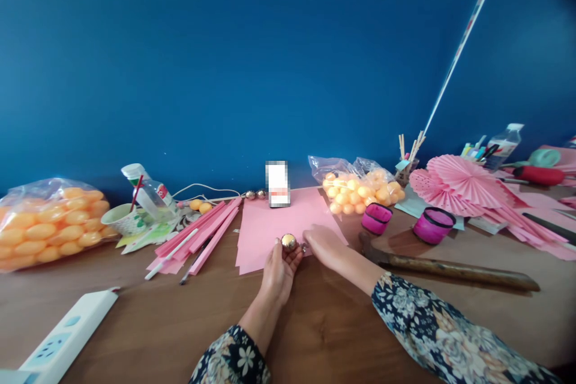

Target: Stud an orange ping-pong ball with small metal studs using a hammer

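Note:
My left hand (278, 270) is closed around a shiny metal ball (288, 243), which shows a yellowish reflection on top. Just to its right, my right hand (318, 245) has its fingers drawn together, angled down by a small silvery bit (304, 248) too small to name. What those fingers hold is hidden. Both hands are over the near part of a stack of pink paper sheets (270, 228). Two more shiny metal balls (255, 194) lie at the paper's far edge, beside an upright phone with a blurred screen (278, 185).
On the left are a bag of orange balls (54, 225), a paper cup (123, 219), pink strips (209, 231) and a power strip (67, 336). To the right are another ball bag (355, 189), magenta bands (434, 225), a wooden-handled hammer (459, 269) and pink paper fans (468, 183).

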### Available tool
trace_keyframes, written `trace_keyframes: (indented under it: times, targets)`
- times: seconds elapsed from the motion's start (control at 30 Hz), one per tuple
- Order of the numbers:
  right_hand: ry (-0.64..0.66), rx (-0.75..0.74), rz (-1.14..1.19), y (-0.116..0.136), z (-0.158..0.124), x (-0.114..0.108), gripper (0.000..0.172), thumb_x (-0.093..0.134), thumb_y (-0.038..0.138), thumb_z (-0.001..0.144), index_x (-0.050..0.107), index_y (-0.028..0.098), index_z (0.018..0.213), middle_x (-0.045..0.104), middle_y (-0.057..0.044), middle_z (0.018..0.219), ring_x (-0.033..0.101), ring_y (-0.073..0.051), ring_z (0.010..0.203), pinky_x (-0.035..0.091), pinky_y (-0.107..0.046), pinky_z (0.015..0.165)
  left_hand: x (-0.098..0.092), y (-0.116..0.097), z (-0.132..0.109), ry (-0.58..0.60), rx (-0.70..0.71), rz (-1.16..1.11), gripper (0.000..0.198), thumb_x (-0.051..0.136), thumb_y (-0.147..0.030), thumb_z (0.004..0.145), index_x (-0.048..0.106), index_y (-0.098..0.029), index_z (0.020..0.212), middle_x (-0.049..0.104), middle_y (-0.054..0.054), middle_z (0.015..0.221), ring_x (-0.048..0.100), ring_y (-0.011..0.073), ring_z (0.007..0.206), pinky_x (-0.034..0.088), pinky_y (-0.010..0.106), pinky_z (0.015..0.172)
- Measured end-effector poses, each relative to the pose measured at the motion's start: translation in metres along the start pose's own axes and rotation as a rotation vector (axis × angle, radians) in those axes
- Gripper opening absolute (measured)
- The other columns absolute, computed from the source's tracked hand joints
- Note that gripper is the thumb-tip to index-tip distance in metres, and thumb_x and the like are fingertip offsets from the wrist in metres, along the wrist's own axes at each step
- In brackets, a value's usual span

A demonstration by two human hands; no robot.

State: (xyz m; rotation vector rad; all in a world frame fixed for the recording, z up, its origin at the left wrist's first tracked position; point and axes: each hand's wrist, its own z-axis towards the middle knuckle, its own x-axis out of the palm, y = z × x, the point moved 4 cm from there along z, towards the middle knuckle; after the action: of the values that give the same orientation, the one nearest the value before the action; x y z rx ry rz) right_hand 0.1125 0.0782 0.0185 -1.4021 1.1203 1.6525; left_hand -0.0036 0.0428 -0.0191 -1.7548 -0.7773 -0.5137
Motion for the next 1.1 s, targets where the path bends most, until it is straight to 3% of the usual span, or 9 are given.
trace_keyframes:
  times: [0.27, 0.53, 0.77, 0.93, 1.1]
  targets:
    - [-0.008, -0.019, 0.127, -0.010, 0.003, -0.001, 0.010, 0.052, 0.013, 0.072, 0.062, 0.015, 0.073, 0.063, -0.006, 0.076, 0.056, -0.015, 0.070, 0.035, -0.022, 0.060, 0.000, 0.000, 0.000, 0.001, -0.011, 0.018, 0.027, 0.047, -0.032, 0.081, 0.058, -0.007, 0.081, 0.064, 0.012, 0.072, 0.062, 0.0133, 0.063, 0.052, 0.025, 0.062]
    - [-0.028, 0.016, 0.319, -0.027, 0.007, -0.001, 0.016, 0.054, 0.011, 0.065, 0.065, 0.016, 0.075, 0.067, -0.003, 0.075, 0.059, -0.014, 0.069, 0.039, -0.020, 0.059, 0.000, 0.000, -0.001, 0.000, -0.009, 0.028, 0.029, 0.045, -0.032, 0.082, 0.059, -0.006, 0.082, 0.064, 0.012, 0.071, 0.062, 0.0128, 0.062, 0.052, 0.024, 0.061]
    - [-0.018, 0.069, 0.473, -0.037, 0.009, 0.000, 0.015, 0.055, 0.014, 0.064, 0.066, 0.017, 0.074, 0.067, 0.000, 0.071, 0.060, -0.012, 0.059, 0.041, -0.018, 0.051, -0.001, 0.001, 0.000, 0.014, -0.005, 0.025, 0.026, 0.047, -0.031, 0.082, 0.058, -0.007, 0.084, 0.063, 0.011, 0.072, 0.061, 0.0127, 0.063, 0.052, 0.024, 0.063]
    - [-0.056, 0.089, 0.538, -0.043, 0.009, -0.007, 0.011, 0.058, 0.013, 0.061, 0.065, 0.015, 0.070, 0.067, -0.002, 0.070, 0.061, -0.013, 0.063, 0.043, -0.019, 0.054, -0.002, 0.001, 0.002, 0.007, -0.004, 0.020, 0.025, 0.047, -0.030, 0.082, 0.058, -0.007, 0.083, 0.063, 0.011, 0.072, 0.061, 0.0129, 0.064, 0.052, 0.024, 0.062]
    - [-0.072, 0.092, 0.633, -0.056, 0.003, -0.025, 0.012, 0.056, 0.020, 0.067, 0.063, 0.014, 0.074, 0.067, -0.002, 0.068, 0.061, -0.010, 0.055, 0.045, -0.018, 0.050, -0.003, 0.001, 0.002, -0.005, -0.007, 0.023, 0.025, 0.046, -0.029, 0.082, 0.058, -0.008, 0.083, 0.063, 0.011, 0.072, 0.062, 0.0130, 0.064, 0.052, 0.024, 0.061]
